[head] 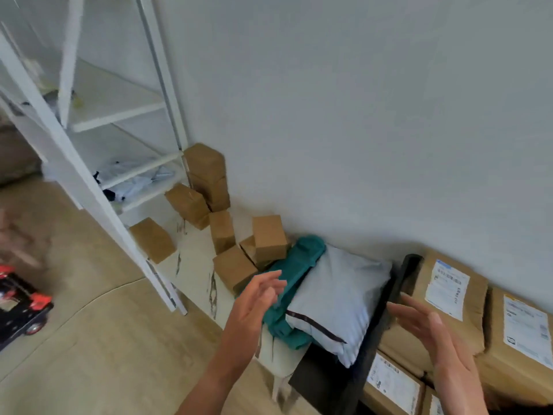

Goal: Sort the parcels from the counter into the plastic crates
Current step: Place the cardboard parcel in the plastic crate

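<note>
Head view: both hands are raised in front of the parcels, palms turned toward each other. The left hand [257, 298] has its fingers [269, 280] straight and spread, holding nothing, and it overlaps the near edge of a teal mailer bag [302, 259]. The right hand [434, 327] is likewise loose and flat, fingers extended with nothing in them, and it covers part of a brown paper parcel [419, 283] that carries a white label [447, 287]. Whether either hand touches a parcel cannot be told.

Between the hands lies a grey mailer bag [338, 298], puffed up and resting partly on the teal one. Its right side lies against a black wall [401, 283] that could be a container. A second labelled brown parcel [523, 324] sits further right, against the wall of the room.

To the left, small brown boxes [233, 269] stand jumbled on the white marbled tabletop [194, 259], some stacked against the wall. A white shelf rack [119, 115] rises at the left, and a red and black toy car [21, 307] sits on the floor [104, 339].
</note>
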`<state>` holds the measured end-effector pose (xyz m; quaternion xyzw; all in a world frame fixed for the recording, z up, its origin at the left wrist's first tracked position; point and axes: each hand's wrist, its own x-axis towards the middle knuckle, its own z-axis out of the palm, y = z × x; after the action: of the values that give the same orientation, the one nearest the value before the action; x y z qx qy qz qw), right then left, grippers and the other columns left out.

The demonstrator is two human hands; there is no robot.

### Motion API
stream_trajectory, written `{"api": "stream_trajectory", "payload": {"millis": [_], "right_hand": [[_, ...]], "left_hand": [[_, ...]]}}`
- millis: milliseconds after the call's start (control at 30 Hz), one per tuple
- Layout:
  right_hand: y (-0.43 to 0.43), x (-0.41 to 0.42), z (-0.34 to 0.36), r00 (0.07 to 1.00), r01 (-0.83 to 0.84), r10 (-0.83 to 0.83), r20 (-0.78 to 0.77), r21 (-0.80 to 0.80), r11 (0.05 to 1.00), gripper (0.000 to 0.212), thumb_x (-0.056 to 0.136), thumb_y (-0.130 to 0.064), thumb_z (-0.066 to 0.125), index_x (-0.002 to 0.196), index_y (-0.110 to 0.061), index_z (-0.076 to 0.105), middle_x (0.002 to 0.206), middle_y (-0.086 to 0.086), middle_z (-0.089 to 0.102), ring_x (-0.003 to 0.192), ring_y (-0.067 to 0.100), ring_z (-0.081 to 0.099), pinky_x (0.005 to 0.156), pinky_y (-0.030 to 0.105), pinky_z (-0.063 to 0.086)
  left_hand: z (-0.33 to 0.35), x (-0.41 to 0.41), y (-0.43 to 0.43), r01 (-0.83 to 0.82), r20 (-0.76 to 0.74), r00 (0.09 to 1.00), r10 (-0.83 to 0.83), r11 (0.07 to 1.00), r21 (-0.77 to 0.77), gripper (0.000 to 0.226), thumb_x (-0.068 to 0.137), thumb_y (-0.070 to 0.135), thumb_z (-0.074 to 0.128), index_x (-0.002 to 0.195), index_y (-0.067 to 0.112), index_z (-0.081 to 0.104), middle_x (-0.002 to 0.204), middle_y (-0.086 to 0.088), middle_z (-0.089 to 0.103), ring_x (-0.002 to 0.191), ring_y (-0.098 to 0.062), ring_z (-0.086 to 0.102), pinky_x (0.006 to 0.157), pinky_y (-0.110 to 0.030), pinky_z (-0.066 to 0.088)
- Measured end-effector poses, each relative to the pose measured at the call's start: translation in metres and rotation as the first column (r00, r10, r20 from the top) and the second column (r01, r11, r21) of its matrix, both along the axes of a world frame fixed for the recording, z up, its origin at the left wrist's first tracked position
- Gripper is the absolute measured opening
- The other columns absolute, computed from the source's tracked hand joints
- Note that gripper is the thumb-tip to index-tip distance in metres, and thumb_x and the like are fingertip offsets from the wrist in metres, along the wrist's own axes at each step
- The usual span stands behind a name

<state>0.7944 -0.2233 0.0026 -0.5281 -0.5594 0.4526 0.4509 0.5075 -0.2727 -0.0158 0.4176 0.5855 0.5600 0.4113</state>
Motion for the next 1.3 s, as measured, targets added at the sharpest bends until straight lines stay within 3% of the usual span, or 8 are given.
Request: {"api": "stream_trajectory", "payload": {"millis": [100,267,400,767,867,1067,1233,1300], "right_hand": [[0.012,-0.070,0.003,0.997,-0.070,0.071,-0.034,0.029,0.997,0.080,0.088,-0.085,0.047,0.130,-0.021,0.070,0.121,0.002,0.077,0.119,0.016,0.070,0.103,0.031,0.053],[0.026,-0.191,0.000,0.983,-0.178,0.179,-0.029,0.036,0.983,0.052,0.106,-0.053,0.040,0.132,-0.018,0.069,0.121,0.004,0.077,0.122,0.022,0.068,0.110,0.047,0.049],[0.027,-0.277,0.003,0.970,-0.243,0.243,-0.025,0.014,0.970,0.048,0.108,-0.044,0.033,0.133,-0.022,0.068,0.122,-0.001,0.077,0.121,0.014,0.068,0.108,0.039,0.048],[0.062,-0.429,-0.014,0.919,-0.394,0.393,-0.034,-0.025,0.919,0.048,0.101,-0.047,0.038,0.128,-0.024,0.070,0.114,-0.004,0.079,0.112,0.008,0.071,0.096,0.019,0.053],[0.093,-0.466,-0.033,0.909,-0.417,0.416,-0.016,-0.050,0.908,0.048,0.100,-0.047,0.040,0.132,-0.023,0.067,0.113,-0.004,0.079,0.111,0.013,0.071,0.098,0.031,0.053],[0.166,-0.560,-0.079,0.852,-0.504,0.520,0.066,-0.172,0.847,0.027,0.111,-0.032,0.040,0.128,-0.034,0.061,0.115,-0.015,0.072,0.105,-0.007,0.065,0.090,0.021,0.049],[0.229,-0.646,-0.134,0.750,-0.543,0.624,0.220,-0.335,0.770,0.031,0.111,-0.038,0.042,0.136,-0.027,0.055,0.122,-0.014,0.063,0.120,0.013,0.061,0.091,0.023,0.043],[0.247,-0.673,-0.157,0.682,-0.545,0.685,0.255,-0.447,0.709,0.045,0.111,-0.041,0.042,0.150,-0.020,0.045,0.141,-0.001,0.059,0.133,0.021,0.056,0.101,0.031,0.042]], "left_hand": [[0.001,-0.064,-0.007,-0.065,0.017,0.998,0.065,0.998,-0.005,0.038,0.102,0.039,0.045,0.133,0.030,0.065,0.125,0.008,0.073,0.124,-0.011,0.066,0.115,-0.044,0.045],[0.000,-0.167,-0.017,-0.132,0.038,0.990,0.133,0.991,-0.012,0.037,0.101,0.041,0.045,0.131,0.031,0.065,0.123,0.009,0.073,0.123,-0.009,0.066,0.114,-0.043,0.047],[-0.004,-0.234,-0.023,-0.189,0.051,0.980,0.190,0.982,-0.025,0.037,0.101,0.041,0.046,0.130,0.031,0.066,0.123,0.010,0.073,0.123,-0.009,0.066,0.115,-0.043,0.047],[-0.027,-0.349,0.007,-0.271,0.040,0.960,0.278,0.954,-0.131,0.035,0.101,0.046,0.049,0.131,0.036,0.065,0.124,0.016,0.072,0.125,-0.004,0.063,0.111,-0.035,0.046],[-0.041,-0.382,0.030,-0.308,0.001,0.949,0.315,0.930,-0.202,0.025,0.109,0.034,0.051,0.129,0.040,0.064,0.125,0.018,0.070,0.124,-0.001,0.062,0.103,-0.025,0.046],[-0.078,-0.456,0.089,-0.391,-0.146,0.920,0.365,0.816,-0.427,0.041,0.108,0.031,0.051,0.149,0.026,0.050,0.136,0.010,0.060,0.115,-0.006,0.056,0.095,-0.026,0.040],[-0.122,-0.509,0.141,-0.344,-0.153,0.928,0.340,0.626,-0.700,0.059,0.109,0.033,0.050,0.160,0.007,0.037,0.163,-0.010,0.042,0.148,-0.028,0.043,0.114,-0.038,0.037],[-0.148,-0.527,0.161,-0.309,-0.121,0.929,0.349,0.554,-0.773,0.057,0.107,0.034,0.051,0.151,-0.002,0.046,0.156,-0.021,0.048,0.135,-0.036,0.052,0.114,-0.045,0.042]]}}
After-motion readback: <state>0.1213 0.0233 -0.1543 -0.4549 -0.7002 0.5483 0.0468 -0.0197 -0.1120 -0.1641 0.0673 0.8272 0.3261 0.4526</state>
